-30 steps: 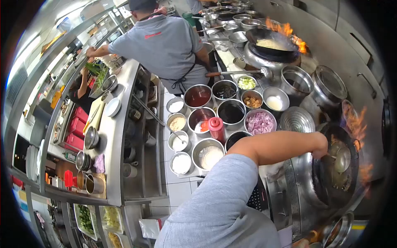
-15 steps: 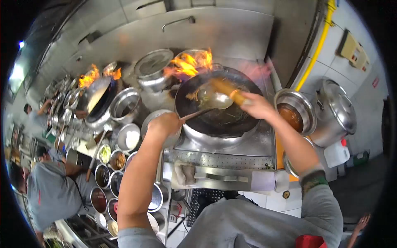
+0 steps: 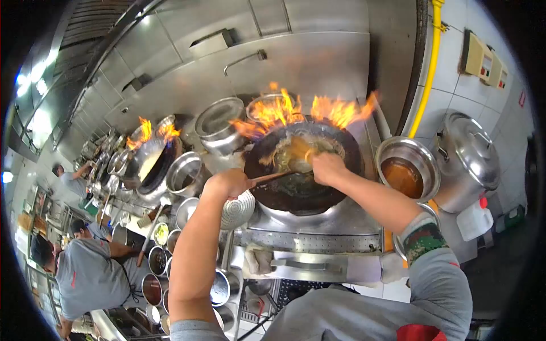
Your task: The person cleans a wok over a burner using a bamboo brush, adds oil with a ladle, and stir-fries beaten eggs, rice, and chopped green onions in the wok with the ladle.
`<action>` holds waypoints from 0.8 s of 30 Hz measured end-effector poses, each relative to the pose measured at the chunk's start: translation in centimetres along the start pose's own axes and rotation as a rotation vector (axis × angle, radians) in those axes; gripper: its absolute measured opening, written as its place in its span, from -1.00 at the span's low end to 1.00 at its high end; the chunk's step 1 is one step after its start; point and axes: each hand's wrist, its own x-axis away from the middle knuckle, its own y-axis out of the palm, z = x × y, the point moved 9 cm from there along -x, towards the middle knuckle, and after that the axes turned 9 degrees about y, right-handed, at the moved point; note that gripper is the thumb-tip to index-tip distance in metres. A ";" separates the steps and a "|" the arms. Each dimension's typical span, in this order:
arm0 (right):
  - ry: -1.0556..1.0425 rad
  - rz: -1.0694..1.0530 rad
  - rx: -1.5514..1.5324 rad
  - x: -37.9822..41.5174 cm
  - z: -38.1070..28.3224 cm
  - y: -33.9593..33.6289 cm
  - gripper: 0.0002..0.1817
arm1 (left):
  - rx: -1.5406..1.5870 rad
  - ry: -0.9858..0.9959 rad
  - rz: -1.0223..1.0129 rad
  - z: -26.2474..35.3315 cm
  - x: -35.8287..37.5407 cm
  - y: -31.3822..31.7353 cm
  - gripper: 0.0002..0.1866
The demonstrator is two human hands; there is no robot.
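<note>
Flames rise behind a large dark wok (image 3: pixel 335 196) on the stove. My left hand (image 3: pixel 227 184) is closed around the wooden handle of a ladle (image 3: pixel 270 178), whose metal end reaches into the wok. A bamboo brush (image 3: pixel 300 149) is gripped in my right hand (image 3: pixel 330 169) above the wok's middle. Its bristles point down at the wet inner surface and are partly blurred. Beneath my left hand sits a perforated metal strainer (image 3: pixel 238 210).
On the right stand a steel pot of brown liquid (image 3: pixel 402 176), a lidded pot (image 3: pixel 469 162) and a white jug (image 3: pixel 475 220). Ingredient bowls (image 3: pixel 161 234) line the left. A second flaming wok (image 3: pixel 152 165) is further left. A co-worker (image 3: pixel 94 275) stands at lower left.
The brush has swung from the wok's right side to its middle, with my right hand lower and further left. Flames have spread along the wok's back rim. The camera view has shifted.
</note>
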 end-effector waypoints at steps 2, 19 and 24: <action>-0.040 -0.173 0.034 -0.2 1.0 1.1 -0.53 | -0.018 -0.075 0.000 -0.3 0.1 -0.8 -0.41; 0.228 -0.343 -0.797 2.9 14.6 -1.3 -0.35 | -0.028 -0.069 0.740 -9.9 6.7 12.4 -0.70; 0.150 0.032 -1.197 6.7 12.9 -4.5 -0.27 | 0.181 -0.085 0.726 -6.8 6.8 12.2 -0.73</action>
